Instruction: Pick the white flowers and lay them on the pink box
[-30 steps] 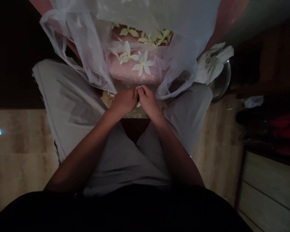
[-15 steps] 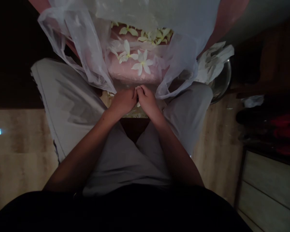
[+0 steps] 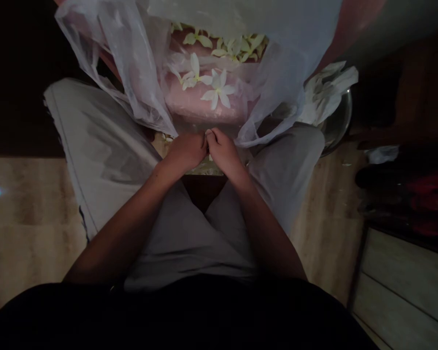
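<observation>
Left of the plastic bag point(image 3: 131, 63), gray trouser leg point(image 3: 98, 131). On the bag's near side, left hand point(image 3: 188, 149), fingers curled, meeting the other hand's; small white bit point(image 3: 210, 158) beneath, can't tell if pinched. White flowers point(image 3: 218, 90) at bag's opening. Near side again, right hand point(image 3: 223, 149), fingers curled too. Right of bag, crumpled white sheet point(image 3: 324, 95) over bowl point(image 3: 345, 121).

Black top point(image 3: 219, 313), detail lost in gloom; forearms point(image 3: 129, 218) uncovered. Grey bottoms point(image 3: 188, 238), loose, creased over lap and thighs. Left leg's outer side: seam line, edge dark and ragged in places. Left hand point(image 3: 188, 148), right hand point(image 3: 222, 148): both bare.
</observation>
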Action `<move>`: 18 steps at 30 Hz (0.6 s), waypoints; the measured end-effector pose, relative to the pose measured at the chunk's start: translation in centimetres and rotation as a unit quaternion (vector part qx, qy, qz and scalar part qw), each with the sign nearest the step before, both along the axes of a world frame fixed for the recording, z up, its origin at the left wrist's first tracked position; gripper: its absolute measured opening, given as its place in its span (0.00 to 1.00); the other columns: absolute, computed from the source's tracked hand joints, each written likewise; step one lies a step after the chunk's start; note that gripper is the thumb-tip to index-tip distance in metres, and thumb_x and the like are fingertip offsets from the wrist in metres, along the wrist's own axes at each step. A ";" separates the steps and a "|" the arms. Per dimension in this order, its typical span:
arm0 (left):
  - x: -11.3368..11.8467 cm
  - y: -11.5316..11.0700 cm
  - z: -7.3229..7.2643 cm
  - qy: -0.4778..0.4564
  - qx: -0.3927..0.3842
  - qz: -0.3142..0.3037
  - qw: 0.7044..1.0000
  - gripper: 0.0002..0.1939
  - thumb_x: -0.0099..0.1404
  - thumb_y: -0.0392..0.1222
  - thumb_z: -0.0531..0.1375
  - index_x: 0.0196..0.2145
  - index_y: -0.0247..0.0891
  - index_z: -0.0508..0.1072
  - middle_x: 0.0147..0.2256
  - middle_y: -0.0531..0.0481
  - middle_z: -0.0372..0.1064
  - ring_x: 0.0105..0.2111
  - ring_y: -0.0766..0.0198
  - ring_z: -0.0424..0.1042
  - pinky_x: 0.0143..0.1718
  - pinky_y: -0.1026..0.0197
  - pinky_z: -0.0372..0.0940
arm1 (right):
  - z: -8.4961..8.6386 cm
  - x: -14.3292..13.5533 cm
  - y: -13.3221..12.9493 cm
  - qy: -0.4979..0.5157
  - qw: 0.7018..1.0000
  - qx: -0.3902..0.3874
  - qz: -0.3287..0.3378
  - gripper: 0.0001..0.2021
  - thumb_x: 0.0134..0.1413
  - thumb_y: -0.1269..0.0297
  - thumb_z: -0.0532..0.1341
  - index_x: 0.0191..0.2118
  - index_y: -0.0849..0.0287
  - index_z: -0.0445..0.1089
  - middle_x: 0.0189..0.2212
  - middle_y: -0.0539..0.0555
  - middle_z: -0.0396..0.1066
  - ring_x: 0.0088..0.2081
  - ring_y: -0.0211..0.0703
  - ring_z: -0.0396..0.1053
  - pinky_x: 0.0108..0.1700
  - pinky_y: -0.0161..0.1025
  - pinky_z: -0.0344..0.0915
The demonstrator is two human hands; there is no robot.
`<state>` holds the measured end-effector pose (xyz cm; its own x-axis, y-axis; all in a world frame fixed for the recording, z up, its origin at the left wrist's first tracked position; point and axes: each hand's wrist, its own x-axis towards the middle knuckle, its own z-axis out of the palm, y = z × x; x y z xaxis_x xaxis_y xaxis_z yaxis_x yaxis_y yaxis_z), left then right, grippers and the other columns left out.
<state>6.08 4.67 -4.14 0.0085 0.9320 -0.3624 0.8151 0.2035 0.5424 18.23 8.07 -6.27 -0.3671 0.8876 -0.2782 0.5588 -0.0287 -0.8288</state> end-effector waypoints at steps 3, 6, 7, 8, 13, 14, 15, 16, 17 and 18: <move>0.0 -0.1 -0.1 -0.001 -0.010 -0.011 1.000 0.13 0.69 0.40 0.51 0.43 0.39 0.75 0.37 0.41 0.78 0.42 0.51 0.75 0.41 0.55 0.65 | -0.4 0.0 -0.1 -0.013 1.000 0.010 0.015 0.12 0.66 0.62 0.52 0.29 0.53 0.63 0.26 0.48 0.66 0.37 0.43 0.67 0.40 0.38 0.58; 0.1 -0.3 -0.4 -0.007 -0.023 -0.015 1.000 0.13 0.68 0.38 0.52 0.43 0.40 0.75 0.37 0.41 0.78 0.42 0.51 0.75 0.41 0.55 0.65 | -0.8 0.1 -0.2 -0.021 0.999 0.018 0.028 0.11 0.65 0.62 0.53 0.29 0.53 0.63 0.26 0.49 0.67 0.38 0.45 0.68 0.40 0.38 0.58; 0.0 -0.3 -0.4 -0.007 -0.028 -0.015 0.999 0.12 0.68 0.38 0.53 0.43 0.40 0.75 0.36 0.41 0.78 0.42 0.50 0.75 0.42 0.54 0.65 | -0.9 0.1 -0.2 -0.021 0.999 0.017 0.032 0.11 0.65 0.62 0.53 0.29 0.52 0.64 0.26 0.49 0.67 0.38 0.45 0.68 0.40 0.38 0.58; 0.0 -0.3 -0.5 -0.006 -0.031 -0.016 0.999 0.12 0.67 0.38 0.53 0.43 0.40 0.75 0.36 0.41 0.78 0.42 0.50 0.75 0.42 0.54 0.65 | -1.0 0.2 -0.3 -0.021 0.999 0.014 0.036 0.11 0.65 0.62 0.53 0.29 0.52 0.64 0.26 0.49 0.67 0.39 0.45 0.68 0.40 0.38 0.58; 0.1 -0.3 0.1 0.026 -0.056 -0.038 0.997 0.12 0.68 0.37 0.53 0.45 0.39 0.75 0.37 0.41 0.78 0.42 0.49 0.76 0.42 0.53 0.65 | -1.2 0.2 -0.4 -0.020 0.999 -0.002 0.050 0.11 0.66 0.60 0.53 0.30 0.52 0.64 0.27 0.50 0.67 0.39 0.46 0.68 0.39 0.39 0.58; 0.1 -0.3 0.3 0.041 -0.063 -0.048 0.996 0.13 0.68 0.37 0.52 0.46 0.37 0.74 0.38 0.39 0.78 0.41 0.49 0.76 0.41 0.53 0.65 | -1.2 0.2 -0.4 -0.021 0.998 -0.004 0.052 0.11 0.66 0.59 0.52 0.31 0.53 0.64 0.27 0.50 0.68 0.40 0.46 0.68 0.39 0.39 0.58; 0.1 -0.3 0.6 0.056 -0.068 -0.058 0.994 0.14 0.69 0.37 0.51 0.47 0.36 0.74 0.39 0.38 0.77 0.41 0.48 0.76 0.40 0.53 0.65 | -1.2 0.3 -0.4 -0.021 0.998 -0.006 0.054 0.12 0.66 0.59 0.52 0.31 0.53 0.64 0.28 0.51 0.68 0.40 0.46 0.68 0.40 0.39 0.58; 0.2 -0.3 0.7 0.069 -0.072 -0.067 0.993 0.15 0.69 0.37 0.50 0.47 0.34 0.73 0.40 0.37 0.77 0.41 0.47 0.76 0.40 0.52 0.65 | -1.3 0.3 -0.3 -0.020 0.998 -0.007 0.056 0.12 0.66 0.58 0.52 0.31 0.53 0.64 0.28 0.51 0.68 0.40 0.47 0.68 0.40 0.39 0.58; 0.2 -0.3 0.8 0.079 -0.077 -0.074 0.991 0.16 0.70 0.37 0.50 0.48 0.33 0.73 0.41 0.36 0.77 0.42 0.47 0.75 0.40 0.52 0.65 | -1.4 0.3 -0.3 -0.019 0.998 -0.006 0.059 0.12 0.66 0.58 0.52 0.31 0.53 0.65 0.28 0.51 0.68 0.41 0.47 0.68 0.40 0.39 0.58; 0.2 -0.3 0.9 0.083 -0.080 -0.077 0.990 0.16 0.70 0.37 0.49 0.49 0.33 0.73 0.41 0.36 0.77 0.42 0.47 0.75 0.40 0.52 0.65 | -1.5 0.4 -0.3 -0.018 0.998 -0.004 0.063 0.12 0.66 0.58 0.52 0.31 0.53 0.65 0.28 0.51 0.68 0.41 0.47 0.68 0.41 0.39 0.58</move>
